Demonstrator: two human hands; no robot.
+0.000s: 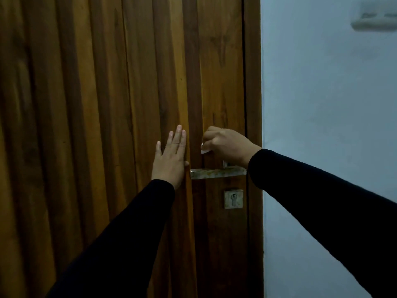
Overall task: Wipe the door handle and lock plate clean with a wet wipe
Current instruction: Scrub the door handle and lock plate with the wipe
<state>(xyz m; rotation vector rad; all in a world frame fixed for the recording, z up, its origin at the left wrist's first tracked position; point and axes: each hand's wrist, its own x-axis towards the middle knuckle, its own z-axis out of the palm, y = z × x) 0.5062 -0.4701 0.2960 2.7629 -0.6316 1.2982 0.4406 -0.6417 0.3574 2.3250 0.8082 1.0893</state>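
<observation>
A flat metal door handle [217,173] sticks out to the left from the wooden door [107,104], with stains along its top face. Below it sits a small square lock plate [233,198] with a keyhole. My right hand [225,145] hovers just above the handle's pivot end, its fingers curled round a white wet wipe [204,149] of which only a small corner shows. My left hand [171,155] lies flat against the door with straight fingers, just left of the handle's free end.
The door frame [253,104] runs down the right side of the door. Beyond it is a pale blue wall [322,125] with a white fixture [373,20] at the top right. Black sleeves cover both my arms.
</observation>
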